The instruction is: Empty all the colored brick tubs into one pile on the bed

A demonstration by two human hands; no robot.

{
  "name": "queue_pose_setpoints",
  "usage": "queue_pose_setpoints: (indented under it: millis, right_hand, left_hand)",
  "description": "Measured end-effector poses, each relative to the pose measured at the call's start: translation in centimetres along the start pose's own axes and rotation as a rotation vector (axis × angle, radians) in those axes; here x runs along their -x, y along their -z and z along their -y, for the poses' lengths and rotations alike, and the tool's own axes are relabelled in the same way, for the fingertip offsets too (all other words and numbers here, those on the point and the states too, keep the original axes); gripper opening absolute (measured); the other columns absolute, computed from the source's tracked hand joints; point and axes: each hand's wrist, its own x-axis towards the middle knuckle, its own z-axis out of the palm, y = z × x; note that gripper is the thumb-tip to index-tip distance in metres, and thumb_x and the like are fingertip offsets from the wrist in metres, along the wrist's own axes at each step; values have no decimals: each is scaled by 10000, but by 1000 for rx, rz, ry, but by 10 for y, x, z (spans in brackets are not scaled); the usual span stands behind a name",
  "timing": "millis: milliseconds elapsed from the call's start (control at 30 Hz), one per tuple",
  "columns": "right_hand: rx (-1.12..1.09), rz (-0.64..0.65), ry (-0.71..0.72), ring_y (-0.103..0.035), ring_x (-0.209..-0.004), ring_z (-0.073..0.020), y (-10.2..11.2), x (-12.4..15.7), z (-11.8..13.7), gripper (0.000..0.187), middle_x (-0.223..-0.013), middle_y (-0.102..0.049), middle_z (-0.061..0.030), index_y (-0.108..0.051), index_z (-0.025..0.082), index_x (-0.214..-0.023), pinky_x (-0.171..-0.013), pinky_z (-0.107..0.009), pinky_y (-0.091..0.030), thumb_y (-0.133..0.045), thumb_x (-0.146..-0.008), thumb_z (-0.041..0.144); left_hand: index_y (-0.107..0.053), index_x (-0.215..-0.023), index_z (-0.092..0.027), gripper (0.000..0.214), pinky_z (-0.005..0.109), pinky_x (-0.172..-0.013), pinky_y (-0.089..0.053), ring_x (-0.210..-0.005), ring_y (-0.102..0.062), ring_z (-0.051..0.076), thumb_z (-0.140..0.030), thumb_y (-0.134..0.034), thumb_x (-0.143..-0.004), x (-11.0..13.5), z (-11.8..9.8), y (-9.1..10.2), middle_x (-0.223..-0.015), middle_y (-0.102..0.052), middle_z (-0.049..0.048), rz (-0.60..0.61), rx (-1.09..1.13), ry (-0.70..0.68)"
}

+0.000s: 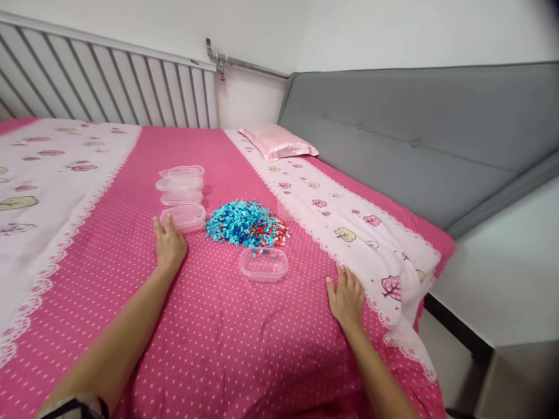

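My left hand [170, 245] lies at the near edge of a clear plastic container [186, 217], its fingers apart and the fingertips at the rim. Behind that container stands a stack of similar clear containers [181, 185]. A heap of small blue, red and white building bricks [244, 223] spreads over the bedspread to the right. Just in front of the heap sits another clear container [264, 266], with a few bricks by its far rim. My right hand [346, 295] rests flat on the bedspread, fingers extended, holding nothing.
The pink dotted bedspread [244, 331] has a white printed band on each side. A pink pillow [279, 141] lies at the back, against the grey padded headboard [414, 134]. A white radiator [109, 75] and a pipe [253, 65] run along the wall.
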Motion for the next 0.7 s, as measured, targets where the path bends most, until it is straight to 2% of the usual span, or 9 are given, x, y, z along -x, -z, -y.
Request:
queue_pose_setpoints:
  millis: [100,200,367,700]
  right_hand:
    - [30,-18,1,-349,-1281,-287,-2,0,0,609,-1402,-433,-146,-433,95,-1377,-1080,-427,-230,-227,-935,461]
    - [44,-33,10,-354,-1274,-287,-2,1,1,605,-1393,-441,-152,-435,86,-1374,-1077,-425,-234,-239,-935,454]
    - [34,-31,6,-362,-1271,-291,-2,1,1,597,-1392,-448,-152,-442,90,-1370,-1075,-429,-244,-257,-933,452]
    - [-24,-27,-22,-351,-1286,-270,-2,-1,0,584,-1404,-443,-126,-443,126,-1371,-1078,-419,-238,-269,-925,460]
  left_hand:
    - [-146,-1454,-19,632,541,-1076,-292,-1378,-181,436,-246,-378,-911,-3,-1,-2,-1528,-75,257,-33,43,7]
    - [-79,-1450,12,738,528,-1104,-250,-1394,-130,423,-248,-462,-876,3,-3,4,-1519,-51,290,-81,64,19]
    - [-136,-1442,-10,754,525,-1115,-233,-1402,-104,410,-288,-506,-847,14,-4,11,-1524,-66,262,-119,89,-30]
    - [-138,-1428,-9,803,546,-1103,-244,-1397,-127,415,-318,-544,-808,26,-2,12,-1517,-77,266,-105,72,-9]
